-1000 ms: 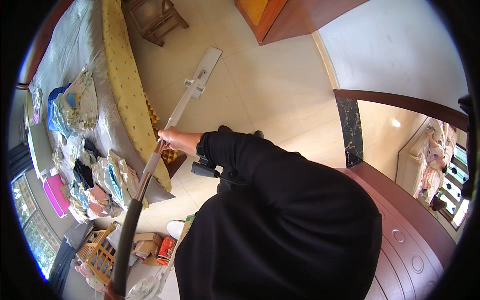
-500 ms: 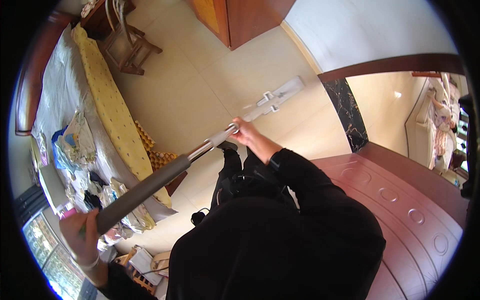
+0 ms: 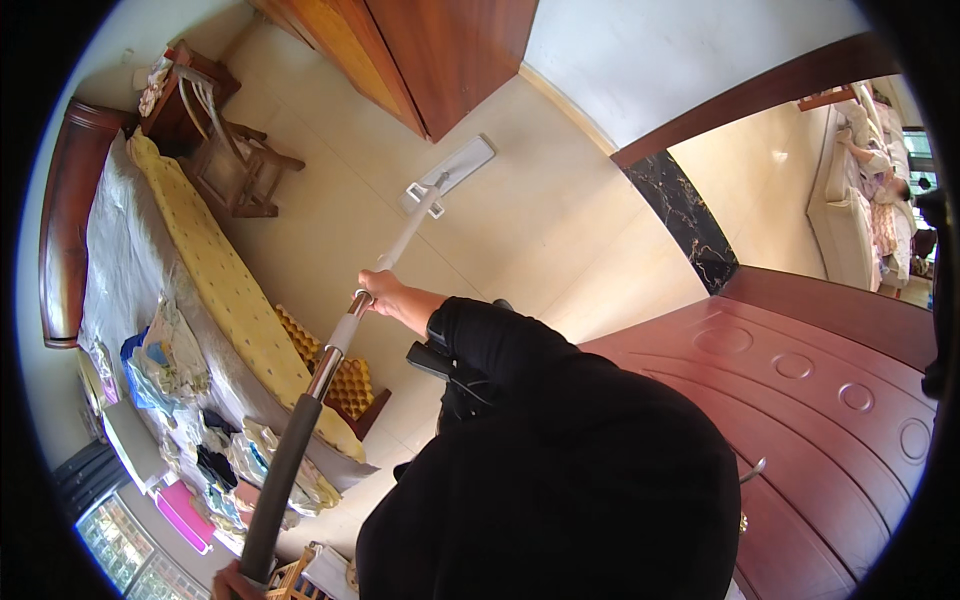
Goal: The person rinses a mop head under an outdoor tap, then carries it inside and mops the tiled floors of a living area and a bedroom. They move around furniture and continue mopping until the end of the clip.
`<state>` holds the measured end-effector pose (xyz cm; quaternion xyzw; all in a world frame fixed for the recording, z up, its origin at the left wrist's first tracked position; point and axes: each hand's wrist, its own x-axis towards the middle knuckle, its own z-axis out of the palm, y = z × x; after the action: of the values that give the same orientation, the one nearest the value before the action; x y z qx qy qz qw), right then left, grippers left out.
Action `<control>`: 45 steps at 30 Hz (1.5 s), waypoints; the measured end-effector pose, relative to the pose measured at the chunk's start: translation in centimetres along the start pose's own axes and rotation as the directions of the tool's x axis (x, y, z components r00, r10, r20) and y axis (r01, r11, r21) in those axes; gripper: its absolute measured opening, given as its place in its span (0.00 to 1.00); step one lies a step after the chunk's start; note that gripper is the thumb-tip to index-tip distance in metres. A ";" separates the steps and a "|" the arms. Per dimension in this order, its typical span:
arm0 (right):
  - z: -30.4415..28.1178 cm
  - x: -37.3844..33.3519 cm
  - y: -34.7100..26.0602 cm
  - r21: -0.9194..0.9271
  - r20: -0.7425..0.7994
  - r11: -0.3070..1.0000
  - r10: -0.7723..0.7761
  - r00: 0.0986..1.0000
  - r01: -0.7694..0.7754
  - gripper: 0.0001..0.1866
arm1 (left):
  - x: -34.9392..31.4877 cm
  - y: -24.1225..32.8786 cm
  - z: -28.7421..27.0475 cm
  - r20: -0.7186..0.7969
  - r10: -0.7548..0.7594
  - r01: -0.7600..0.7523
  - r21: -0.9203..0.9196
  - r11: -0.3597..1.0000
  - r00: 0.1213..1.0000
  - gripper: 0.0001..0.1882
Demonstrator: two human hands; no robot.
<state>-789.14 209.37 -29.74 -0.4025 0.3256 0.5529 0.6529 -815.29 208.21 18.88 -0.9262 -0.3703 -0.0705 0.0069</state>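
A flat mop (image 3: 334, 350) slants across the floor, its long pole running from the lower left up to a white rectangular head (image 3: 460, 170) that lies flat on the tiles. My right hand (image 3: 378, 289) is wrapped round the pole's metal middle. Down at the lower edge, my left hand (image 3: 238, 580) grips the dark grey foam end of the handle and is partly cut off by the picture's rim. The mop head rests a short way from the corner of a wooden cabinet (image 3: 440, 60).
A bed (image 3: 215, 270) with a yellow cover and heaped clothes lines the left. Beside it are a wooden chair (image 3: 235, 170) and egg trays (image 3: 350, 385). A red door (image 3: 760, 400) stands at right, near a dark marble threshold (image 3: 685, 220). Through the doorway, a person (image 3: 875, 170) is on a sofa.
The mop head has swung left and away, toward the cabinet. My right hand moved left with the pole, while my left hand dropped to the lower edge. The whole view has turned somewhat.
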 end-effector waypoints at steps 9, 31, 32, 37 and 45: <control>-4.3 6.1 -4.1 -0.144 -0.220 0.983 -0.143 0.965 0.113 0.10 | -2.1 0.1 11.1 0.102 -0.248 0.267 -0.297 0.917 0.963 0.18; -10.4 5.0 -11.3 -0.052 -0.069 0.969 -0.243 0.968 0.240 0.13 | 2.3 3.5 13.7 -0.055 0.174 -0.179 -0.102 0.979 0.983 0.14; -10.8 4.0 -10.9 -0.044 -0.067 0.970 -0.243 0.968 0.241 0.13 | 3.4 3.4 12.5 -0.029 0.128 -0.131 -0.173 0.976 0.991 0.14; -17.0 -2.3 -8.4 0.117 -0.139 0.960 -0.237 0.961 0.254 0.16 | 7.2 4.5 8.8 0.078 0.236 -0.219 -0.184 0.958 0.969 0.13; -19.1 -1.9 -8.2 0.098 -0.309 0.966 -0.200 0.930 0.241 0.08 | 6.5 5.7 9.6 0.015 0.211 -0.202 -0.227 0.953 0.977 0.11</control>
<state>-780.98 191.02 -35.62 -0.4700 0.4089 0.3860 0.6804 -805.53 209.12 10.52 -0.9559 -0.2611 -0.0928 -0.0976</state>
